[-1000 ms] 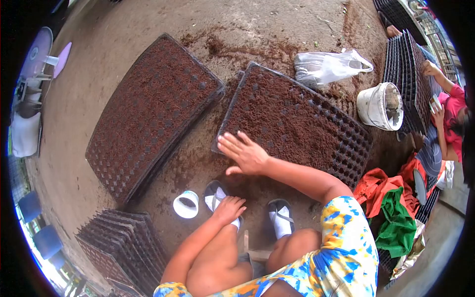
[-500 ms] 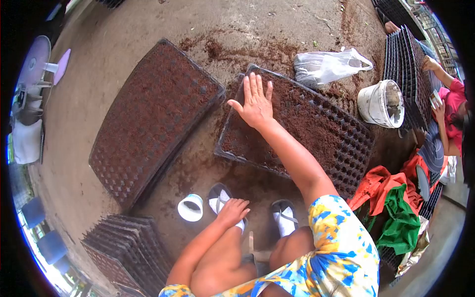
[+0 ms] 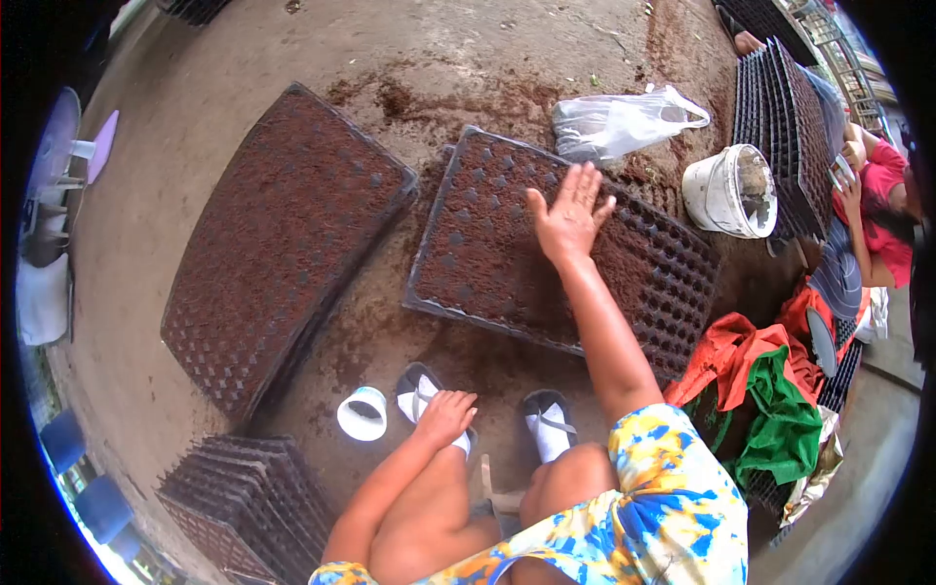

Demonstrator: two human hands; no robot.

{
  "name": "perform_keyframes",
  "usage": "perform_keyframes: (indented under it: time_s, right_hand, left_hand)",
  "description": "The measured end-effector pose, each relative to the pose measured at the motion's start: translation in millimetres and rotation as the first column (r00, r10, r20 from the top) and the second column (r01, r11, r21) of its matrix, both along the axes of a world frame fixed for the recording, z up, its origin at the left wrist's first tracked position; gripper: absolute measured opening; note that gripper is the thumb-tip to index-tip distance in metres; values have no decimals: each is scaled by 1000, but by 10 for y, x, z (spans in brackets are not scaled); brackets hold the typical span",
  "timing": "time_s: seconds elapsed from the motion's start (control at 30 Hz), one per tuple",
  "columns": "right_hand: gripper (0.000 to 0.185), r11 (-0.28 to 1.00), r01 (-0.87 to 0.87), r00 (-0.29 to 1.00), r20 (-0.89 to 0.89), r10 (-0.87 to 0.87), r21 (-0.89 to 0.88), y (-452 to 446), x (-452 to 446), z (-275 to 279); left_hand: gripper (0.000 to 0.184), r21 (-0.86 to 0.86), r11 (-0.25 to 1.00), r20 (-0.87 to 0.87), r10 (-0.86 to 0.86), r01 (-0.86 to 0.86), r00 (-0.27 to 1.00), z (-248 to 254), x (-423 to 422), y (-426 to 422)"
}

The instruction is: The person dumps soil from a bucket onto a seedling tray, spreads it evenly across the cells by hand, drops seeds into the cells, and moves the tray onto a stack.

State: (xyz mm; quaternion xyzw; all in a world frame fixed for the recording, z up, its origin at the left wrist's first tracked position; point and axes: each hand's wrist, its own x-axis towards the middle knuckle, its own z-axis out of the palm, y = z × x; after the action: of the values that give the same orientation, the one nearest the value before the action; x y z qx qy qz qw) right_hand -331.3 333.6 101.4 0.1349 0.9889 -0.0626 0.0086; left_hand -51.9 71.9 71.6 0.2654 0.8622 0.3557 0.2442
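My right hand [image 3: 570,216] lies palm down with fingers spread over the dark soil on a black seedling tray [image 3: 421,292]. Soil [image 3: 492,219] covers the left part of this tray, where some cell ridges show through. At the tray's right end the cells [image 3: 673,278] stand out, with their upper walls bare. My left hand [image 3: 447,417] rests on my lower leg with its fingers stretched out, holding nothing. Beside my foot stands a small white cup [image 3: 363,413].
Left is a stack of soil-filled trays [image 3: 283,244]; nearer, more trays [image 3: 234,497] lean together. A plastic bag [image 3: 619,127], white bucket [image 3: 717,192], red cloth [image 3: 731,351] and green cloth [image 3: 780,419] lie right. A co-worker [image 3: 887,171] sits beside upright trays [image 3: 790,127].
My right hand has moved right across the tray, from its far left corner to its middle. Ridges and soil-filled cells now show at the left end. My left hand stays on my leg.
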Motion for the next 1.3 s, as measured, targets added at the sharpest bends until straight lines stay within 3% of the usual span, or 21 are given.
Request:
perform_keyframes:
  time_s: [0.07, 0.13, 0.2, 0.4, 0.47, 0.53, 0.57, 0.6, 0.63, 0.73, 0.83, 0.93, 1.0, 1.07, 1.1, 1.13, 1.17, 1.2, 1.3]
  right_hand:
    - [95, 990, -113, 993, -29, 111, -85, -376, -138, 263]
    - [94, 925, -303, 951, -13, 308, -229, -735, -372, 147]
    - [93, 927, -326, 938, 55, 341, -184, -819, -562, 11]
    - [88, 998, -57, 998, -14, 56, -34, 514, -9, -49]
    - [90, 990, 133, 988, 66, -136, 48, 1002, 301, -45]
    - [89, 961, 275, 961, 22, -275, 20, 957, 336, 179]
    - [87, 984, 173, 978, -108, -177, -50, 686, 250, 211]
    - [89, 998, 51, 996, -78, -53, -28, 272, 148, 285]
    - [89, 993, -88, 994, 64, 93, -75, -226, 69, 524]
    - [95, 852, -415, 902, -21, 431, -319, -1189, 1, 30]
    - [95, 923, -309, 942, 59, 330, -229, -1048, 118, 0]
    - [94, 983, -162, 984, 59, 167, -88, -181, 551, 32]
    - [93, 996, -84, 980, 185, 76, 37, 208, 823, 80]
    - [85, 986, -156, 969, 201, 143, 53, 395, 1011, 412]
    - [71, 974, -212, 976, -41, 216, 80, 619, 1106, 381]
    - [54, 983, -174, 966, -205, 160, -56, 894, 1151, 449]
    - [46, 995, -61, 960, -278, 38, -73, 1188, 1208, 326]
    - [45, 995, 57, 962, -263, -76, -77, 1456, 1294, 149]
    - [55, 990, 110, 965, -229, -126, -83, 1609, 1504, -222]
  left_hand:
    - [30, -9, 1000, 5, -9, 9, 1000, -8, 6, -6]
    - [31, -10, 1000, 12, -4, 4, 1000, 0, -6, 12]
    - [31, -30, 1000, 17, 0, 1, 1000, 8, -1, 3]
    - [32, -5, 1000, 15, 11, -11, 1000, -10, 8, -15]
    - [32, 3, 1000, 9, 2, -2, 1000, -37, 15, -38]
    - [33, 12, 1000, 18, -4, 4, 1000, -51, 25, -36]
    - [33, 5, 1000, 26, -3, 3, 1000, -39, 20, -27]
    - [33, -1, 1000, 36, -8, 8, 999, -13, 12, -19]
    - [33, -6, 1000, 37, -12, 12, 999, 3, -11, -6]
    - [33, -70, 997, 60, -7, 12, 998, 36, -13, 11]
    - [33, -61, 998, 52, 3, 0, 999, 41, -11, 11]
    - [32, -24, 1000, 9, 8, -8, 1000, -28, 2, -8]
    - [32, -17, 1000, 17, 7, -7, 1000, -39, 9, 17]
    - [32, -7, 1000, 10, 0, 0, 1000, -34, -37, 41]
    - [32, -10, 1000, 10, -6, 6, 1000, -33, -41, 39]
    - [32, -15, 1000, 11, -7, 7, 1000, -28, -30, 41]
    - [32, -16, 1000, 9, -6, 6, 1000, -18, -32, 48]
    - [32, -14, 1000, 3, -1, 1, 1000, -22, -32, 54]
    - [32, -14, 1000, -6, 16, -16, 1000, -36, -11, 63]
